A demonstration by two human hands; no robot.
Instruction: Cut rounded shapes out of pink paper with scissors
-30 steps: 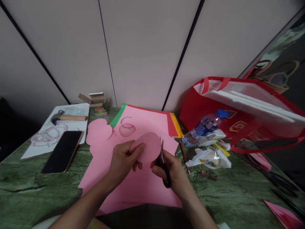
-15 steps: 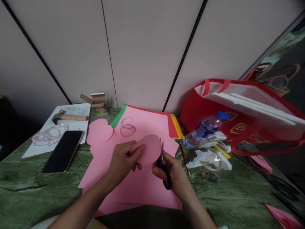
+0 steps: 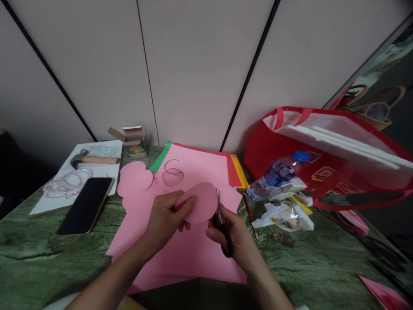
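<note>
A rounded piece of pink paper [image 3: 204, 202] is pinched between the thumb and fingers of my left hand [image 3: 169, 213], held above larger pink sheets [image 3: 187, 258]. My right hand [image 3: 234, 230] grips black-handled scissors [image 3: 222, 224], whose narrow blades point away from me along the right edge of the piece. The blades look slightly apart. Behind my hands, a clear round disc [image 3: 173, 177] lies on the pink paper. Several cut pink rounds [image 3: 135, 176] overlap at the left of the sheets.
On the left are a phone [image 3: 86, 206], a hammer [image 3: 97, 159], bead strings [image 3: 67, 183] and an opened small box [image 3: 135, 144]. To the right stand a water bottle [image 3: 277, 174] and a red bag [image 3: 267, 137], near a pencil [image 3: 251, 215] and torn packaging [image 3: 287, 215].
Very little differs. The scissors and my right hand have shifted very slightly at the paper's right edge, while my left hand keeps its hold.
</note>
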